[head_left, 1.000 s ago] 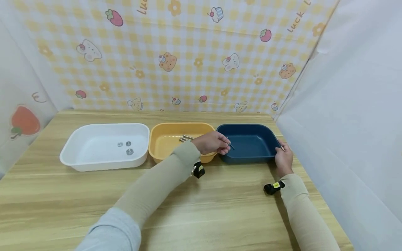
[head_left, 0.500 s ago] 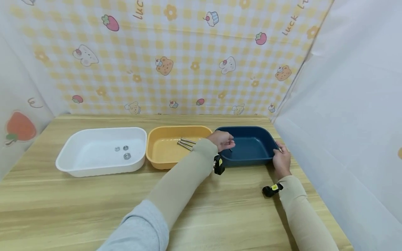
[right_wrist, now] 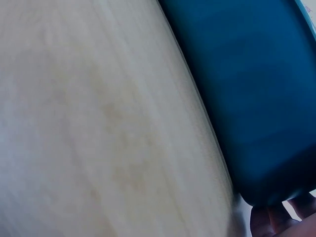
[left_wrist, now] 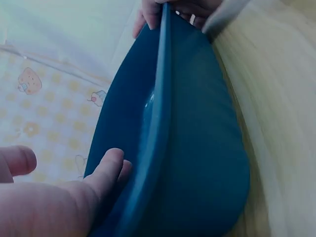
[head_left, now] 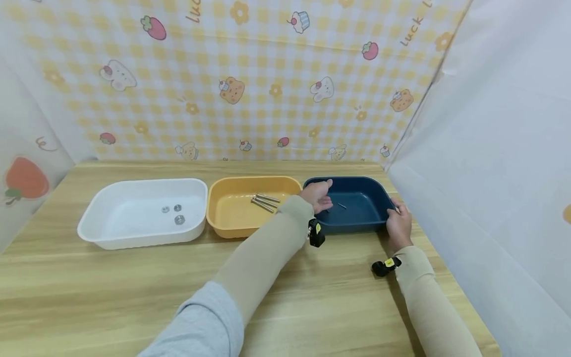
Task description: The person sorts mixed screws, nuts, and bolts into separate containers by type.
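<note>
My left hand [head_left: 317, 196] is over the left end of a dark blue tray [head_left: 352, 229], thumb and fingers apart with nothing between them. In the left wrist view its fingers [left_wrist: 106, 173] reach inside the tray's rim. A small dark screw [head_left: 341, 205] lies on the tray floor just right of the fingertips. Another small dark piece [head_left: 327, 211] shows partly below the hand. At the tray's right end, my right hand [head_left: 400, 224] grips the rim, with the thumb at the front corner. The right wrist view shows its fingers [right_wrist: 269, 219] against the tray's end.
A yellow tray [head_left: 232, 233] with several long bolts [head_left: 266, 202] stands left of the blue one. Further left is a white tray [head_left: 147, 243] holding nuts [head_left: 179, 219]. All stand in a row on a wooden table [head_left: 285, 317], before a checked cloth [head_left: 267, 119].
My left hand has moved right, from pinching a small screw at the blue tray's left edge to over its inside, and let go. The screw now lies in the tray. The right hand keeps its grip.
</note>
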{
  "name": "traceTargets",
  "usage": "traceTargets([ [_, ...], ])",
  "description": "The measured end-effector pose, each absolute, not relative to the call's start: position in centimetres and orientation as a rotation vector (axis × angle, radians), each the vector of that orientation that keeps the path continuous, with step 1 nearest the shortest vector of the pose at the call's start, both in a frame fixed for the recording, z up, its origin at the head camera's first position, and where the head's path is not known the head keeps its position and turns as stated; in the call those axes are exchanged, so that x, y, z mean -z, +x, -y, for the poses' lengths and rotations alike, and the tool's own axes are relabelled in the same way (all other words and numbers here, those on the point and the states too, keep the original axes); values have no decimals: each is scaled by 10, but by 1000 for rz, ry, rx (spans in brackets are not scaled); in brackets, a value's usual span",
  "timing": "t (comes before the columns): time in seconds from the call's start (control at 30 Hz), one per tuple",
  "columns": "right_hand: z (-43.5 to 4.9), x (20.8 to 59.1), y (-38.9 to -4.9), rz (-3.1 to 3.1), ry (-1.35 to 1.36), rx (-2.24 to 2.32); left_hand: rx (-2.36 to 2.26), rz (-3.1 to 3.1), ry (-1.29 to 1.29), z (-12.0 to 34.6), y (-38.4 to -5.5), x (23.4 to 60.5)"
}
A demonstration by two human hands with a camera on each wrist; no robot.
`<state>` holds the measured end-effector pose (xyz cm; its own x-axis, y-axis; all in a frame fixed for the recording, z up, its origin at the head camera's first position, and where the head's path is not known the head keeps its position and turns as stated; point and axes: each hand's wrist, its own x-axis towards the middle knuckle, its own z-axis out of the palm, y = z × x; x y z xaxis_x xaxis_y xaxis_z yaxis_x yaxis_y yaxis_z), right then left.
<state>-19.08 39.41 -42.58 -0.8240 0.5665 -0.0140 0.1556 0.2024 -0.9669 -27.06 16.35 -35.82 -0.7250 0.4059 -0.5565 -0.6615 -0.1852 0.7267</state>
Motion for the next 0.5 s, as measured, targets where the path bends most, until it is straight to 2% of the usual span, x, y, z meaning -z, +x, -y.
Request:
traceTargets([
  [0.27, -400, 411, -188, 2249, -739, -1645, -1631, -1780, 242, -118, -263, 341],
  [0.5, -401, 389, -173, 2351, -669, -1532, -1336, -2238, 633, -48, -240, 322],
])
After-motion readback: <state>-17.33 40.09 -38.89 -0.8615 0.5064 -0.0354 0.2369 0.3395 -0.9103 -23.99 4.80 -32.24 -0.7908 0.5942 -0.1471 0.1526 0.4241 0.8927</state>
